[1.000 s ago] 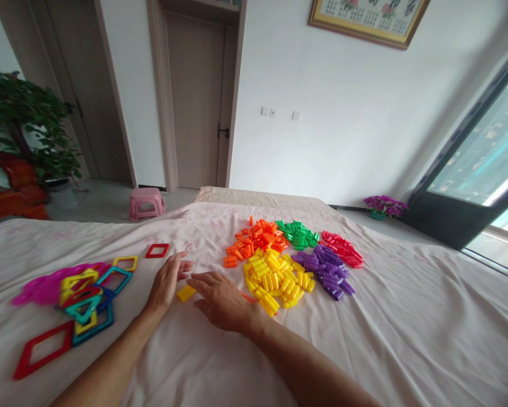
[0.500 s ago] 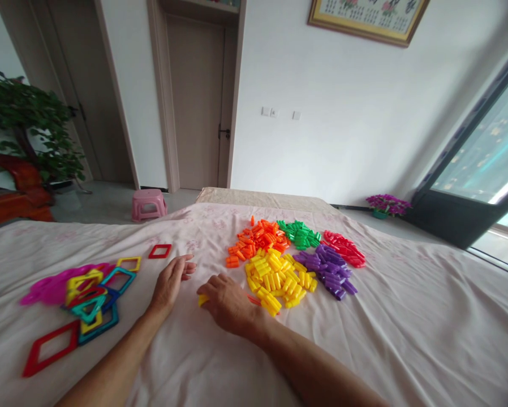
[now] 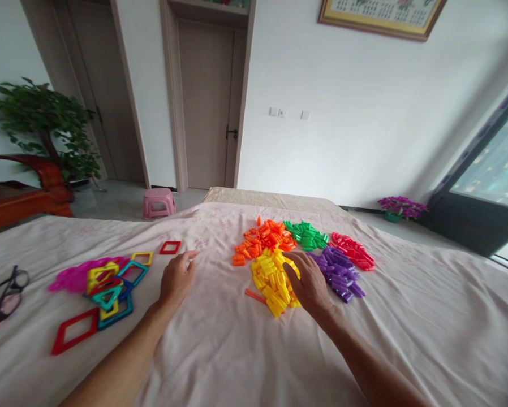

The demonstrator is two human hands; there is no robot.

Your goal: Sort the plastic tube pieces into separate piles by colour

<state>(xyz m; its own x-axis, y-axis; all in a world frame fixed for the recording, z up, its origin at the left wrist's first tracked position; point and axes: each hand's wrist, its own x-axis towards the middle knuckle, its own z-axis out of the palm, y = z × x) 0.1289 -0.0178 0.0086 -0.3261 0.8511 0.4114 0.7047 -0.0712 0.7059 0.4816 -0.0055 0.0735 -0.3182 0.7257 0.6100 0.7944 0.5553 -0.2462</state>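
Through the head camera I have both bare hands over a pale, wrinkled cloth (image 3: 220, 356). My right hand (image 3: 310, 285) hangs over the right part of the yellow pieces (image 3: 273, 277), partly open, thumb standing apart from the forefinger with a gap between; I see nothing gripped there, though the undersides of the fingers are hidden from me, and I cannot tell whether the fingertips touch the pile. The yellow pieces lie heaped right of centre, nearest to me among the sorted colours. Just behind them I see the orange pieces (image 3: 268, 234), then the green pieces (image 3: 307, 235) farther back; the purple pieces (image 3: 342, 274) sit to the right of my right hand, with the red pieces (image 3: 352, 251) beyond them. A few thin orange sticks (image 3: 255, 295) poke out at the near left edge of the yellow heap. My left hand (image 3: 178, 278) is low over the cloth, well apart from the heaps, fingers loosely bent and half open, with nothing visible in it. Just beyond it lies a red square frame (image 3: 169, 252). To its left I have a jumble of coloured frames (image 3: 95, 275) overlapping a magenta piece (image 3: 69, 277), a red diamond frame (image 3: 59, 339) at its near side, and glasses (image 3: 12, 292) farther left.
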